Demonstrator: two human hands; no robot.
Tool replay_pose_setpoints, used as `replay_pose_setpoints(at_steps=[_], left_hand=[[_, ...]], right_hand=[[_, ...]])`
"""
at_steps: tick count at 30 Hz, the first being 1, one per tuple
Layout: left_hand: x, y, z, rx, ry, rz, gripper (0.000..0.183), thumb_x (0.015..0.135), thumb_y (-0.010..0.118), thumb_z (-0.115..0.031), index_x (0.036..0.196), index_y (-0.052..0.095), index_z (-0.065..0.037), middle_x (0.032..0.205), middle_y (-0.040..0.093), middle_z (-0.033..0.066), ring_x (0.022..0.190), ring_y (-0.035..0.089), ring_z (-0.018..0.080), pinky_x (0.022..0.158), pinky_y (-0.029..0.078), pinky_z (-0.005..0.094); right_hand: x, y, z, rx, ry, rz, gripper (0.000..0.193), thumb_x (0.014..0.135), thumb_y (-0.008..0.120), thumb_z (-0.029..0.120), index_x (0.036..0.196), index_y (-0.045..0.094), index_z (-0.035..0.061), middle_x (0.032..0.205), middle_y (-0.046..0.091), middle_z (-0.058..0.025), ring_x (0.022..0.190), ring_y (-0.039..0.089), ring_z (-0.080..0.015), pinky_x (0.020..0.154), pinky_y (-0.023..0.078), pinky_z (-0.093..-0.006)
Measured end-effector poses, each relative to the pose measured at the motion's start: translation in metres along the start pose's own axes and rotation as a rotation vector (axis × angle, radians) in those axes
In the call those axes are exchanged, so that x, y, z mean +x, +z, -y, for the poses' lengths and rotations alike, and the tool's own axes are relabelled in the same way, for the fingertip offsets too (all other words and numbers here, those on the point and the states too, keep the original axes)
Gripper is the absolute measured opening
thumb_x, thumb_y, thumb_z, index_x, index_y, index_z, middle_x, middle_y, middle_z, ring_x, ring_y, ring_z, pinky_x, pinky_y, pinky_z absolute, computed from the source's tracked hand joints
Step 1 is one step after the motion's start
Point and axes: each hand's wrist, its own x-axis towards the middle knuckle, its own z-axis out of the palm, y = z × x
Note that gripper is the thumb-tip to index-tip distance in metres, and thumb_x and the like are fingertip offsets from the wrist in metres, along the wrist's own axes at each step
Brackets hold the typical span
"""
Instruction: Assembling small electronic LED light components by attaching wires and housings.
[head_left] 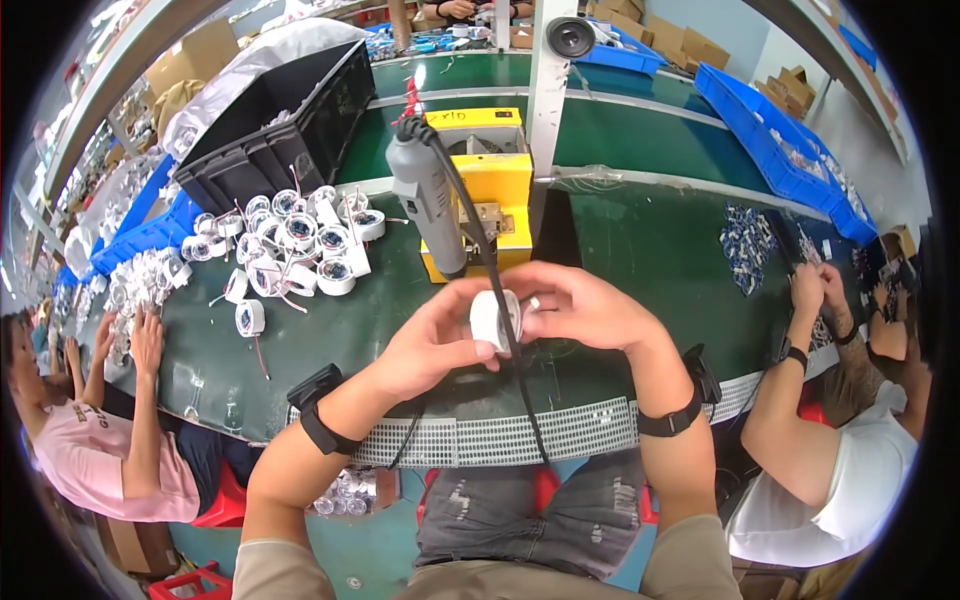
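Observation:
Between my two hands, above the green bench, I hold a white round ring-shaped housing (pixel 484 322). My left hand (pixel 437 335) is closed around its left side, thumb along the lower edge. On its right side my right hand (pixel 577 310) grips it, with a small white connector (pixel 531 304) by the fingers. A black cable passes in front of the housing and hides part of it. Just beyond my hands stands a yellow machine (pixel 490 190), and a grey electric screwdriver (pixel 424 190) hangs upright before it.
Many similar white housings (pixel 300 232) with wires lie piled at left, before a black crate (pixel 280 130). Small blue-and-white parts (pixel 747 248) lie at right. Blue trays (pixel 770 140) stand beyond. A white post (pixel 549 90) rises behind the machine. Co-workers sit on both sides.

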Motion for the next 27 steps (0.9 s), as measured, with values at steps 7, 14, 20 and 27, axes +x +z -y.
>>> replay_pose_setpoints(at_steps=[7, 14, 20, 27], left_hand=[[0.002, 0.006, 0.002, -0.019, 0.089, -0.055, 0.059, 0.077, 0.065, 0.013, 0.124, 0.038, -0.009, 0.118, 0.048, 0.0060, 0.110, 0.056, 0.0205, 0.089, 0.054, 0.0362], [0.001, 0.009, -0.009, 0.094, -0.091, -0.179, 0.070, 0.072, 0.066, 0.015, 0.132, 0.039, -0.009, 0.118, 0.054, 0.0075, 0.106, 0.059, 0.0203, 0.083, 0.055, 0.0339], [0.004, -0.001, -0.001, 0.148, 0.017, -0.150, 0.072, 0.071, 0.067, 0.014, 0.133, 0.038, -0.008, 0.118, 0.056, 0.0079, 0.107, 0.059, 0.0216, 0.081, 0.055, 0.0332], [0.004, -0.002, -0.001, 0.081, -0.068, -0.153, 0.073, 0.076, 0.066, 0.013, 0.139, 0.034, -0.005, 0.121, 0.053, 0.0073, 0.109, 0.056, 0.0185, 0.086, 0.053, 0.0354]], right_hand=[[0.001, -0.004, -0.005, -0.057, 0.052, -0.088, 0.032, 0.085, 0.064, 0.005, 0.116, 0.058, -0.0033, 0.088, 0.067, -0.0065, 0.079, 0.061, -0.0112, 0.072, 0.051, -0.0252], [-0.002, -0.004, -0.001, -0.034, 0.057, -0.060, 0.021, 0.087, 0.064, 0.008, 0.106, 0.064, -0.0005, 0.088, 0.067, -0.0032, 0.080, 0.060, -0.0101, 0.075, 0.049, -0.0250], [-0.004, -0.007, 0.002, -0.005, -0.053, -0.093, 0.014, 0.088, 0.065, 0.011, 0.096, 0.066, -0.0006, 0.087, 0.066, -0.0025, 0.080, 0.060, -0.0096, 0.073, 0.048, -0.0244], [0.000, 0.000, -0.007, -0.328, -0.210, -0.177, 0.009, 0.080, 0.067, 0.005, 0.074, 0.063, -0.0009, 0.082, 0.059, -0.0039, 0.073, 0.057, -0.0121, 0.067, 0.045, -0.0264]])
